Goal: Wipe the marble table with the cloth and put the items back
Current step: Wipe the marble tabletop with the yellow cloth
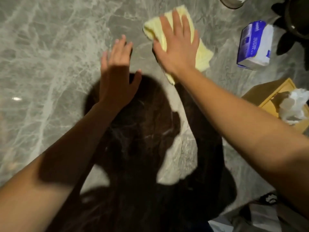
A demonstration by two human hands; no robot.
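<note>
Flat and spread, the right hand (177,46) presses the yellow cloth (203,57) onto the marble table (50,56). Beside it the left hand (117,77) is open, fingers spread, holding nothing

Warm overhead light, hard dark shadow across marble table (41,67), motion-blurred, wide-angle edges

The left and far-left stretch of the marble table (41,56) was left bare, so free passage was offered there. The middle was taken up by the left hand (117,77), spread flat, and by the right hand (177,47), pressed flat on the yellow cloth (203,59). The right side was crowded: a blue-and-white tissue pack (254,46) lay beside a dark object (296,22), with a wooden tissue box (274,97) nearer, well apart from the cloth. A round container base (232,3) was set at the far edge.
</note>
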